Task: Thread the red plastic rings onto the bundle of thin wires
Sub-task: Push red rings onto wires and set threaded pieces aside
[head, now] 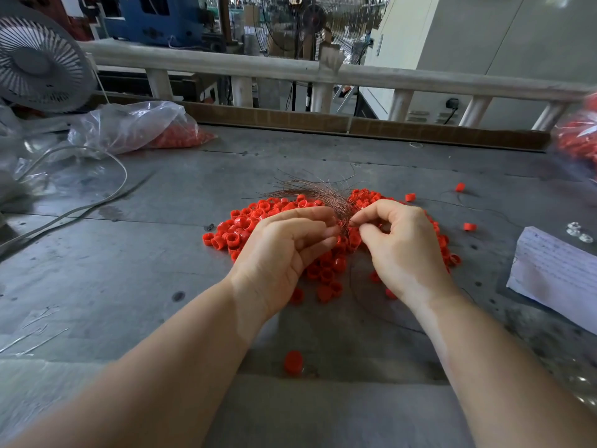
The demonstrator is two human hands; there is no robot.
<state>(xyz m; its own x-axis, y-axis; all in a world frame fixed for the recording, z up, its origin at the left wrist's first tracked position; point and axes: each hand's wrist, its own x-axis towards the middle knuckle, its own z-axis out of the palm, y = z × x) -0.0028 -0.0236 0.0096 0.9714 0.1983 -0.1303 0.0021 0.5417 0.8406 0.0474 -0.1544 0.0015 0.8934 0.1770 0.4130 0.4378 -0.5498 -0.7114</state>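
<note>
Head view looks down on a grey, scuffed metal worktop (139,286) with both bare forearms reaching in from the near edge. At centre the left hand (284,250) and right hand (400,244) meet above a loose heap of small red plastic rings (255,218) spread across the middle of the worktop. Both hands pinch the gathered base of a bundle of thin coppery wires (326,195), left fingertips against right thumb and forefinger; the free wire ends fan up and away to the far left. Whether a ring sits between the fingertips cannot be told. Stray rings lie apart from the heap: one red ring (293,362) near the person, a few to the right. A clear plastic bag holding more red rings (135,127) lies far left beside a white desk fan (38,63), with a grey cable (80,208) curving over the left side. A sheet of white paper (555,273) rests at the right edge. A brown raised strip (355,124) and white railing (245,67) bound the far edge; bare surface lies between heap and strip
</note>
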